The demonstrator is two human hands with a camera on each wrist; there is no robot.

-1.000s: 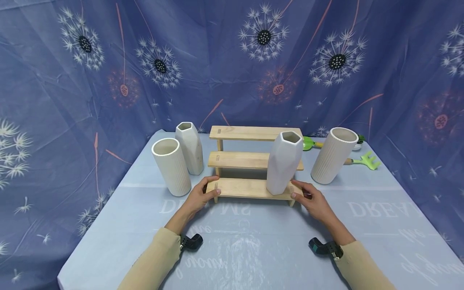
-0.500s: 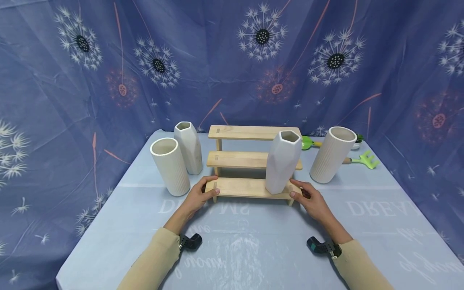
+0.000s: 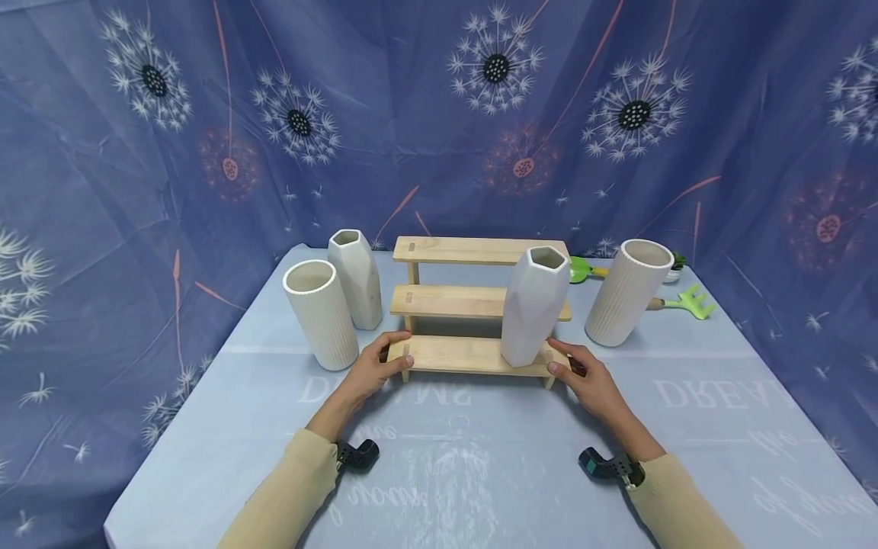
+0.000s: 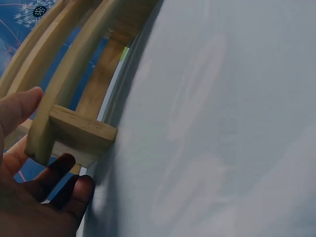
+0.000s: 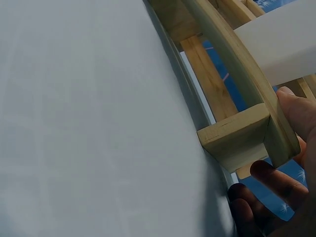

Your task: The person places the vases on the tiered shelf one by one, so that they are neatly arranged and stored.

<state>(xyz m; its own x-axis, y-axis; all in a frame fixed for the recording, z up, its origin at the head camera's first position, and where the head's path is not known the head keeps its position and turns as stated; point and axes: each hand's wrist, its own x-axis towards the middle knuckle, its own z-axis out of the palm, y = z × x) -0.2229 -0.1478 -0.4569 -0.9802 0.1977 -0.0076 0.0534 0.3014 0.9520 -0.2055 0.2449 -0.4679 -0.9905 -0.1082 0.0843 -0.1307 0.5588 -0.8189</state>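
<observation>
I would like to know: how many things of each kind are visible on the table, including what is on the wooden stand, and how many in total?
Wooden stepped stand: 1
Ribbed vases: 2
Faceted vases: 2
Green garden tools: 2
Potted plant: 1
Total: 8

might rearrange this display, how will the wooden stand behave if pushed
The wooden stand should stay stiff, being planks on solid legs. Its open build suggests it's fairly light. A jolt might topple the tall vase on its lowest board.
</observation>
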